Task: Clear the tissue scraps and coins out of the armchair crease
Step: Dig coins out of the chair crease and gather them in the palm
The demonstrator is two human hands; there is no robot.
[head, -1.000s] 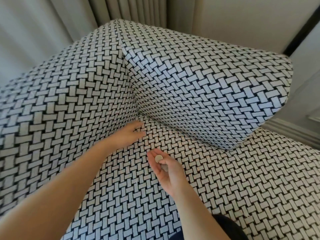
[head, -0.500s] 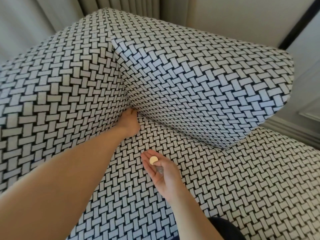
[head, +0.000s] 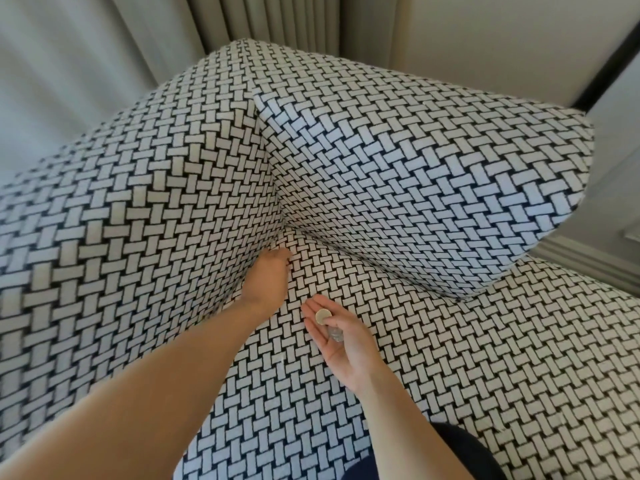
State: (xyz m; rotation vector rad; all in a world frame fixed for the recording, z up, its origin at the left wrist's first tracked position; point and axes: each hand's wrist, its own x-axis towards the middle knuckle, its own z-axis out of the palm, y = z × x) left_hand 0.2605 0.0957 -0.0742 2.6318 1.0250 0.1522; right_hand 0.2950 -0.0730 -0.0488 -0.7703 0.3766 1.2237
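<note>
The armchair (head: 450,358) is covered in a black-and-white woven pattern. My left hand (head: 268,275) reaches into the crease (head: 281,237) where the left arm, the backrest and the seat meet. Its fingertips are tucked against the fabric and hidden. My right hand (head: 341,341) hovers palm up just above the seat, in front of the corner. A pale gold coin (head: 322,317) lies on its fingers and a silvery coin (head: 335,335) sits in the palm, with the thumb curled over them. No tissue scrap is visible.
The backrest cushion (head: 433,188) slopes to the right and the padded left arm (head: 121,220) rises on the left. Grey curtains (head: 259,19) and a wall stand behind the chair. A dark-clothed knee (head: 450,459) shows at the bottom edge.
My left hand went from lying spread on the seat near the corner to digging its fingers into the crease. My right hand stayed put with the coins. The view shifted slightly.
</note>
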